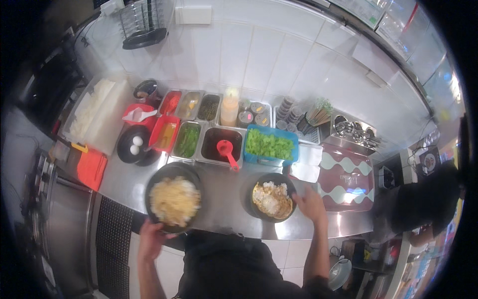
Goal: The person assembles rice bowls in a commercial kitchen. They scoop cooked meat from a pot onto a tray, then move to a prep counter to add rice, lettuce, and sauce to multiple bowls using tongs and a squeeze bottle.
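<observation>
Two dark round bowls are at the front of the steel counter. My left hand [153, 235] grips the near rim of the left bowl [194, 174], which holds pale yellow shredded food [174, 202] and is slightly blurred. At the right bowl [250, 208], my right hand [310, 203] has its fingers closed at the right rim. Inside that bowl lie white rice [270, 205] and browned, egg-like pieces. Behind the bowls are a steel pan [240, 148] of dark sauce with a red ladle [226, 149] and a blue tub [254, 158] of chopped greens.
At the left are a large clear bin [113, 130] of white food, a black bowl [124, 155] with two eggs, and an orange cloth [91, 168]. A squeeze bottle [230, 112] stands behind the pans. To the right lies a patterned tray [344, 178]; beyond it is another person [423, 199].
</observation>
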Action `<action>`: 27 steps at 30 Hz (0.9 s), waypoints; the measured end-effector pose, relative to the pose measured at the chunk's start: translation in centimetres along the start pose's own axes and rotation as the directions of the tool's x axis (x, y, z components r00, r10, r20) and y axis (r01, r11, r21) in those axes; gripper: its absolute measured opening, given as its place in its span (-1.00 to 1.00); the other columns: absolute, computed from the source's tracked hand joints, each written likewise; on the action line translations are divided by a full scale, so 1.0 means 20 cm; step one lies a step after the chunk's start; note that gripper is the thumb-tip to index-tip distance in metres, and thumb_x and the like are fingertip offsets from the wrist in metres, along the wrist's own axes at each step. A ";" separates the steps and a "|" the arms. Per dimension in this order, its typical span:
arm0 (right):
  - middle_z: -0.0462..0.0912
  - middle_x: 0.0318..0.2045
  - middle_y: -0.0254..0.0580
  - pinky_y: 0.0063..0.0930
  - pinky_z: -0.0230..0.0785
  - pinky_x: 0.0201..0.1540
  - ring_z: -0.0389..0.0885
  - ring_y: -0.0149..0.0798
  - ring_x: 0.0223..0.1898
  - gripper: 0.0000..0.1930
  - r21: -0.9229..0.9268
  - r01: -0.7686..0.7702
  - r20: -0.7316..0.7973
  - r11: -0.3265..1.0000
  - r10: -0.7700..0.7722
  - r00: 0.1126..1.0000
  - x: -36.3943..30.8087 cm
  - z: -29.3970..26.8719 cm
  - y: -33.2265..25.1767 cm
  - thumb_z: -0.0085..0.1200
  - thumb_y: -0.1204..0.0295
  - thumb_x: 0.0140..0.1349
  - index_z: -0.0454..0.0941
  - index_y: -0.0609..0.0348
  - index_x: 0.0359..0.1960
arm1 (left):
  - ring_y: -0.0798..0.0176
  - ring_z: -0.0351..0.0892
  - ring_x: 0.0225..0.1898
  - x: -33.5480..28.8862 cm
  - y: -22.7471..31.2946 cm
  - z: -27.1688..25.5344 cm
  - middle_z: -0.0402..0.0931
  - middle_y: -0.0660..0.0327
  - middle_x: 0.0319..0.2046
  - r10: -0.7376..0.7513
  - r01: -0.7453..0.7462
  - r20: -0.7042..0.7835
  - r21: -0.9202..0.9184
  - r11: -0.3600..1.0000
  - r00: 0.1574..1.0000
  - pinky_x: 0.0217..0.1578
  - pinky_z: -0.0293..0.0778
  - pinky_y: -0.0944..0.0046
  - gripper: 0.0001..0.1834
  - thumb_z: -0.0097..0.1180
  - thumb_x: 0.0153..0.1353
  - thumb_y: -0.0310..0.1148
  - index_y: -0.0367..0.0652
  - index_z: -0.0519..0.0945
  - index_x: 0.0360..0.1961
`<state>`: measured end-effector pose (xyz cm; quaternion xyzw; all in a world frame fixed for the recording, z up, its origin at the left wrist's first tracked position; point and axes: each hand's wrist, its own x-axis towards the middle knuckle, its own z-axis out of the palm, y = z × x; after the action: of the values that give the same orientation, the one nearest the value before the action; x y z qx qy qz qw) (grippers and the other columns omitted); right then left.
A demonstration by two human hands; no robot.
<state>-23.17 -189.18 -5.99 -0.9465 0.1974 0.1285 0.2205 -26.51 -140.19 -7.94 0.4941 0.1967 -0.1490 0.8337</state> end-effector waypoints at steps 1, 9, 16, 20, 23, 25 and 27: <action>0.69 -0.16 0.25 -0.22 0.58 -0.25 0.76 -0.05 -0.27 -0.27 0.218 0.154 -0.085 0.964 -0.138 0.987 0.08 -0.01 -0.07 0.25 0.03 0.25 0.37 0.41 0.23 | 0.01 0.57 0.13 -0.01 -0.09 0.10 0.43 0.02 0.21 -0.016 0.017 0.037 -0.027 0.999 0.999 -0.12 0.73 -0.07 -0.37 0.06 0.25 -0.46 -0.19 0.24 0.36; 0.66 -0.14 0.37 -0.01 0.55 -0.07 0.71 0.27 -0.23 -0.32 -0.088 0.498 -0.314 0.863 -0.499 0.808 0.61 0.25 -0.52 0.23 0.08 0.24 0.42 0.40 0.21 | -0.13 0.46 0.24 0.17 -0.58 0.47 0.23 -0.07 0.35 -0.193 0.197 0.085 -0.046 0.979 0.978 0.09 0.61 -0.15 -0.27 -0.18 0.31 -0.62 -0.07 -0.05 0.48; 0.66 -0.14 0.34 0.02 0.49 0.04 0.66 0.26 -0.07 -0.66 -0.309 0.355 -0.025 0.882 -0.380 0.924 0.83 -0.08 -0.25 0.01 0.29 0.24 0.64 0.32 -0.16 | -0.10 0.42 0.27 0.23 -0.79 0.52 0.17 -0.03 0.38 -0.136 0.140 0.034 -0.155 0.978 0.990 0.15 0.58 -0.06 -0.31 -0.13 0.44 -0.53 -0.04 -0.10 0.50; 0.70 -0.19 0.17 0.00 0.53 -0.05 0.67 0.23 -0.13 -0.69 -0.423 0.469 0.045 0.775 -0.499 0.865 0.79 -0.22 -0.24 -0.08 0.29 0.34 0.68 0.22 -0.22 | -0.07 0.44 0.24 0.24 -0.81 0.47 0.19 -0.05 0.36 -0.118 0.120 0.027 -0.087 0.989 0.993 0.13 0.60 -0.01 -0.31 0.02 0.46 -0.36 -0.19 -0.01 0.49; 0.66 -0.24 0.16 0.03 0.52 -0.10 0.66 0.23 -0.19 -0.73 -0.375 0.454 -0.081 0.808 -0.517 0.852 0.74 -0.36 -0.20 0.00 0.30 0.33 0.67 0.24 -0.23 | 0.06 0.65 -0.07 0.28 -0.81 0.36 0.44 -0.02 0.11 -0.083 0.085 -0.068 0.031 0.996 0.994 -0.05 0.64 0.12 -0.44 0.02 0.48 -0.13 -0.28 0.24 0.31; 0.63 -0.22 0.19 0.05 0.49 -0.10 0.64 0.25 -0.19 -0.74 -0.381 0.433 -0.161 0.817 -0.520 0.839 0.74 -0.41 -0.15 0.07 0.30 0.32 0.63 0.28 -0.23 | 0.14 0.68 -0.19 0.33 -0.82 0.27 0.49 0.07 -0.03 -0.059 0.074 -0.162 0.092 0.993 0.985 -0.15 0.65 0.20 -0.54 -0.01 0.50 -0.08 -0.27 0.39 0.14; 0.59 -0.17 0.25 0.08 0.46 -0.08 0.62 0.28 -0.14 -0.73 -0.393 0.425 -0.284 0.816 -0.547 0.787 0.77 -0.42 -0.09 0.12 0.29 0.32 0.58 0.32 -0.22 | 0.13 0.69 -0.30 0.39 -0.86 0.22 0.53 0.11 -0.26 0.053 -0.024 -0.177 0.162 0.986 0.983 -0.25 0.65 0.19 -0.50 -0.13 0.52 0.03 -0.29 0.44 -0.03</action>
<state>-7.44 -196.52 -3.17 -0.9935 -0.0393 -0.0923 0.0528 -26.43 -152.48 -22.99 0.5744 0.2492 -0.1025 0.7729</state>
